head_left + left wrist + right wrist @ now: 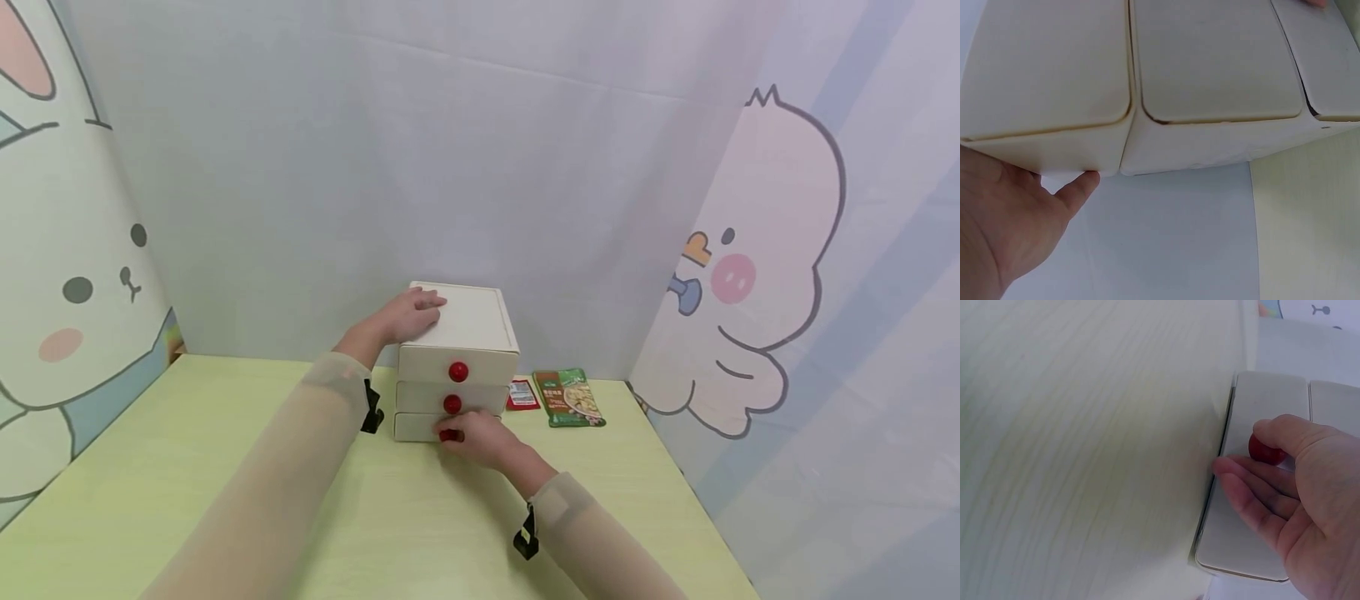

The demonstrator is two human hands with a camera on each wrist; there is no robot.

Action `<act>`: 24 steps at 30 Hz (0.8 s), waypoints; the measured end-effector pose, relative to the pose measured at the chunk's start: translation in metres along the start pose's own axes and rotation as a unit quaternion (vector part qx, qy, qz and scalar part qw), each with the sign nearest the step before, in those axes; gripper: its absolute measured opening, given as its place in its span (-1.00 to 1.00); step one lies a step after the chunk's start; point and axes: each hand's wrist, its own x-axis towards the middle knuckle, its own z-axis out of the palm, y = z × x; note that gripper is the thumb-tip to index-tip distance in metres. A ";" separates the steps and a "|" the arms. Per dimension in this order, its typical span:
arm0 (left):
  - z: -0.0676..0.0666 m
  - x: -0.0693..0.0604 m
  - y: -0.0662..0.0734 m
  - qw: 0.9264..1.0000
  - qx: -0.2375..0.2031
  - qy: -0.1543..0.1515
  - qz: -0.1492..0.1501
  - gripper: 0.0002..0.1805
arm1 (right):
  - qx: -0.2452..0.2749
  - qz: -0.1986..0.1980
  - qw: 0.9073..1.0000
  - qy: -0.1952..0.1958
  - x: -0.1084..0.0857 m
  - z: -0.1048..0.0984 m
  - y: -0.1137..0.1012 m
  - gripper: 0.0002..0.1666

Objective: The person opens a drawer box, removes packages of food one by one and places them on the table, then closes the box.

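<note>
A white cabinet [468, 321] with three stacked drawers stands near the back of the table, each drawer bearing a round red knob. On its top left edge rests my left hand [408, 315]; in the left wrist view the thumb of that hand [1016, 212] lies along the cabinet's side. My right hand [480, 437] is at the bottom drawer [416, 427] and pinches its red knob [1265, 450] between thumb and fingers. All the drawers look pushed in. The top knob [458, 372] and middle knob [452, 404] are untouched.
Right of the cabinet lie a green and brown food packet [568, 398] and a small red and white packet [522, 395], partly behind the cabinet. The pale yellow-green table [225, 492] meets a printed curtain [262, 183] at the back and sides.
</note>
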 end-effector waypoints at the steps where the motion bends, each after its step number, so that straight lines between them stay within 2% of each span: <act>1: 0.000 0.000 0.000 1.000 0.000 -0.001 0.000 -0.36 | 0.000 0.001 1.000 0.001 0.000 0.000 0.000 -0.76; 10: -0.002 0.001 0.002 1.000 0.004 -0.004 -0.001 -0.37 | -0.014 -0.001 1.000 0.010 0.000 0.001 -0.002 -0.78; 24: 0.001 0.002 0.001 1.000 0.004 -0.001 -0.006 -0.35 | 0.002 -0.011 1.000 0.010 0.000 0.000 0.000 -0.83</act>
